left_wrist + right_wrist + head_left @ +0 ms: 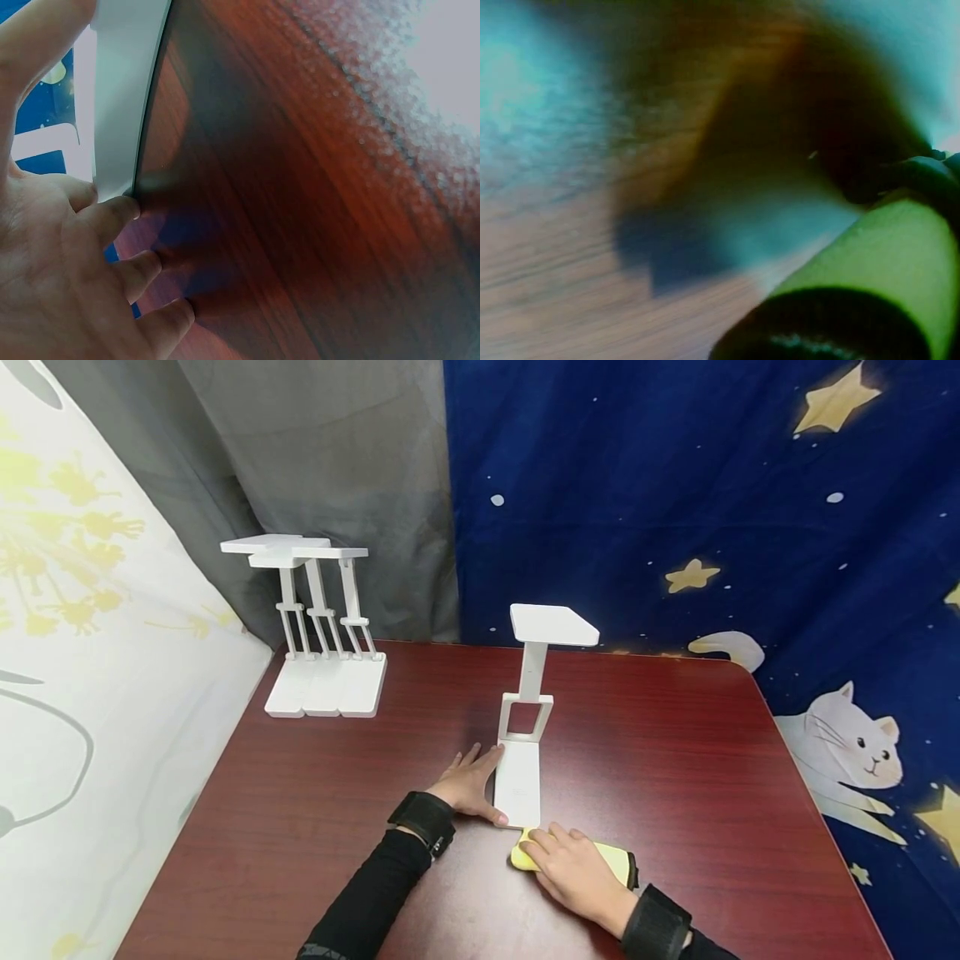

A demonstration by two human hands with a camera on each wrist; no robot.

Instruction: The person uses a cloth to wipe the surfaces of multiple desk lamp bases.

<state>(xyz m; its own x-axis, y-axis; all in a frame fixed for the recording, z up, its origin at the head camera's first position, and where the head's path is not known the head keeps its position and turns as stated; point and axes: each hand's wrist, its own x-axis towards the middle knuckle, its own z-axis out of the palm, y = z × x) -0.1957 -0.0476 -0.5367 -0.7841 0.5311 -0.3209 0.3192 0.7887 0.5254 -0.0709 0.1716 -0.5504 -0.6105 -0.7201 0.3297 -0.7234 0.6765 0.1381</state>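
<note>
Bright in the head view; glares at two o'clock on the wood-grain tabletop (300, 187), left wrist; heavily blurred, right wrist

We see the yellow object (615, 862) only partly beneath the right grip (573, 872); the head view's bottom edge crops the desk (697, 760); the right wrist view is blurred.

Curtained indoor corner, starry drape (592, 552), desk (675, 760)

The white lamp (533, 672) blocks the middle; free table (667, 760) lies rightward.
</note>
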